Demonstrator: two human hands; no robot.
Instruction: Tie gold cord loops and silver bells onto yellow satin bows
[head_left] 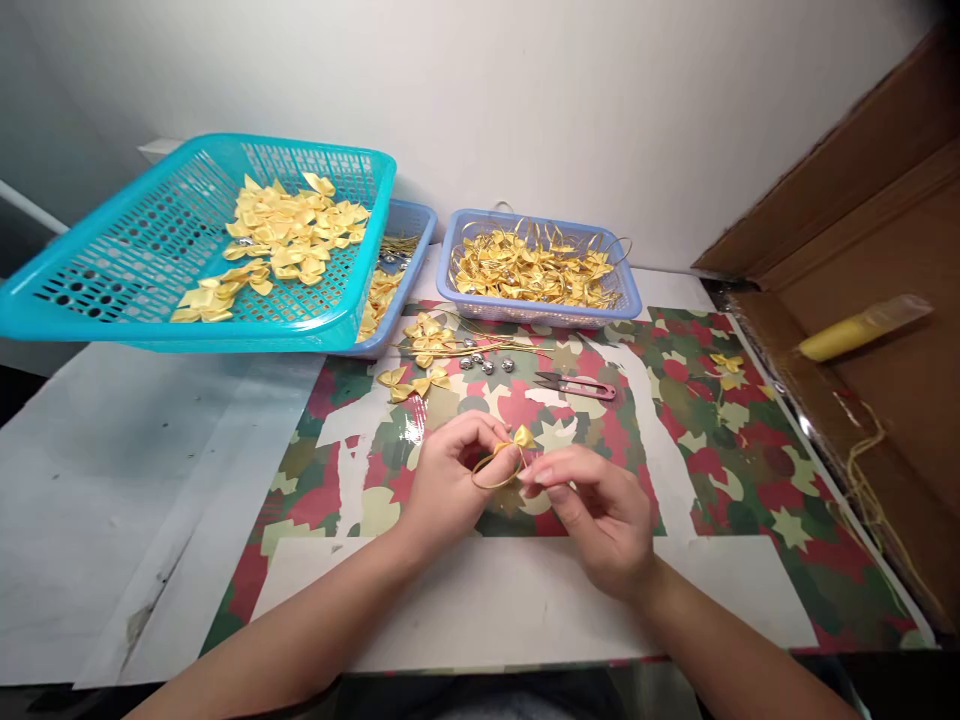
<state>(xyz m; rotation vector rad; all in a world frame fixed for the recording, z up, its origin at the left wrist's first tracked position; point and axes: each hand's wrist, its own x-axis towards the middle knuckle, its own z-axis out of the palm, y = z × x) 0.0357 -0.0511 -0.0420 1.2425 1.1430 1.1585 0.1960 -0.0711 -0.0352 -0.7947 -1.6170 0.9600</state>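
Note:
My left hand (448,478) pinches a small gold ribbon bow (523,437) with a thin gold cord loop (491,472) hanging from it. My right hand (596,505) is closed beside it, fingertips pinching at the bow's knot or cord end. Both hands hover just above the camouflage-patterned mat (697,470) near the table's front. Loose gold bows (424,345) and small silver bells (486,364) lie on the mat beyond my hands.
A teal basket (112,300) of flat yellow bows stands raised at the back left, over a blue basket (416,225). Another blue basket (630,295) holds finished bows with cords. Pink-handled snips (577,385) lie mid-mat. A brown cardboard box (885,400) with a yellow tube (862,327) sits right.

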